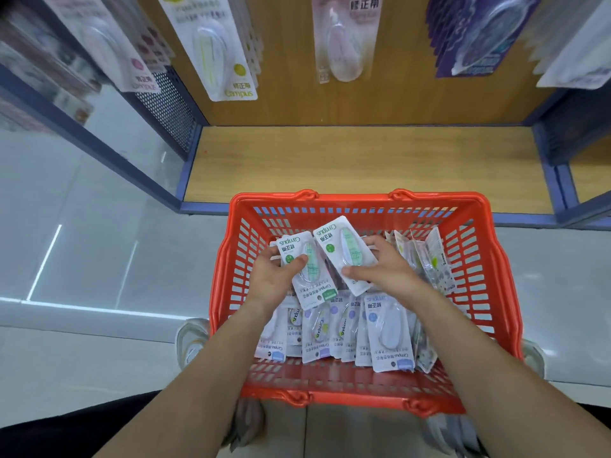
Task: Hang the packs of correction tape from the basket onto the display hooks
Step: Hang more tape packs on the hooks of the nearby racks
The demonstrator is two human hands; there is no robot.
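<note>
A red plastic basket (486, 292) stands on the floor below me with several white packs of correction tape (390, 335) lying inside. My left hand (274, 279) grips a green-marked pack (305, 276) over the basket's middle, thumb on its front. Right beside it, my right hand (386, 269) holds a second green-marked pack (344, 249) that leans against the first. Above, packs hang from the display against a wooden back panel: a yellow-green pack (218, 51), a pink pack (344, 41), a dark purple stack (476, 34). The hooks themselves are out of sight.
A wooden bottom shelf (360, 163) with a blue frame lies just beyond the basket. A blue perforated side panel (168, 107) bounds the bay on the left, another blue post (555, 153) on the right. Glossy grey floor (82, 226) spreads to the left. Shoes show under the basket.
</note>
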